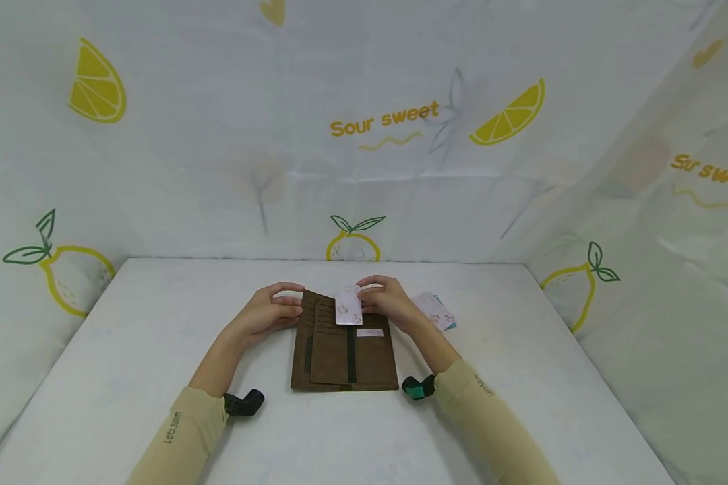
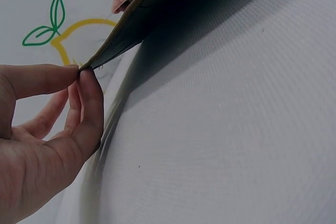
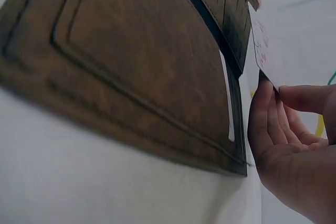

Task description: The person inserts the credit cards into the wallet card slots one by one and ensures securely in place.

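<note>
A brown wallet [image 1: 330, 357] lies spread on the white table, with rows of card slots on its inner flap. My left hand [image 1: 268, 313] pinches the wallet's upper left edge between thumb and fingers; in the left wrist view that edge is lifted off the table. With thumb and fingers my right hand [image 1: 390, 301] pinches a white card with a pink floral print [image 1: 348, 307], held upright over the top of the slots. Another card [image 1: 370, 333] shows as a pale strip in the wallet's right side, mostly hidden in its pocket.
Several loose cards [image 1: 435, 310] lie overlapped on the table right of the wallet, partly behind my right forearm. A white cloth backdrop [image 1: 218, 222] with lemon prints rises at the table's back edge. Black wrist devices [image 1: 245, 403] sit on both arms.
</note>
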The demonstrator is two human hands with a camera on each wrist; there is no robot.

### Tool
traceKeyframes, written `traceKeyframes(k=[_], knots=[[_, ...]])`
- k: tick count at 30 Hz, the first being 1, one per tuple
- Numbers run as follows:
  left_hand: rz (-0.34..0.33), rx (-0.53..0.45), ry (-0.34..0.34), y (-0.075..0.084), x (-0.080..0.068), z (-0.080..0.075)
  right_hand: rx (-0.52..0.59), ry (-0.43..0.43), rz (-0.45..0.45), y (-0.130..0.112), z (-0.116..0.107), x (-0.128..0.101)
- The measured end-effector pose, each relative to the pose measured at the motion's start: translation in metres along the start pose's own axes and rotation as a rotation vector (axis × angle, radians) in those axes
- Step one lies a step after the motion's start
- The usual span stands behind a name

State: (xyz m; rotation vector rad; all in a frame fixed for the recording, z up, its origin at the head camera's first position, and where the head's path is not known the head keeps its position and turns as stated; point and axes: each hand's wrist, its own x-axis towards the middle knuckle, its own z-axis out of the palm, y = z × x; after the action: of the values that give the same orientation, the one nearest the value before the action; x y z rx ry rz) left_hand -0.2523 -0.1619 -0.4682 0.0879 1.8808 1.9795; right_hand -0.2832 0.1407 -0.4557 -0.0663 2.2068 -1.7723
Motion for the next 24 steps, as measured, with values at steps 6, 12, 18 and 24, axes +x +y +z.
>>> traceKeyframes(k=[6, 12, 18, 24], knots=[[0.0, -0.001, -0.005, -0.001, 0.0, -0.001, -0.029, -0.024, -0.032, -0.001, 0.015, 0.0], [0.008, -0.005, -0.017, -0.001, 0.001, 0.0, -0.039, -0.039, -0.08, 0.001, 0.026, -0.001], [0.003, -0.013, -0.006, 0.0, 0.0, 0.001, -0.028, -0.028, -0.103, 0.002, 0.034, -0.002], [-0.004, 0.005, 0.003, 0.001, 0.0, 0.001, -0.027, -0.033, -0.103, 0.0, 0.038, -0.004]])
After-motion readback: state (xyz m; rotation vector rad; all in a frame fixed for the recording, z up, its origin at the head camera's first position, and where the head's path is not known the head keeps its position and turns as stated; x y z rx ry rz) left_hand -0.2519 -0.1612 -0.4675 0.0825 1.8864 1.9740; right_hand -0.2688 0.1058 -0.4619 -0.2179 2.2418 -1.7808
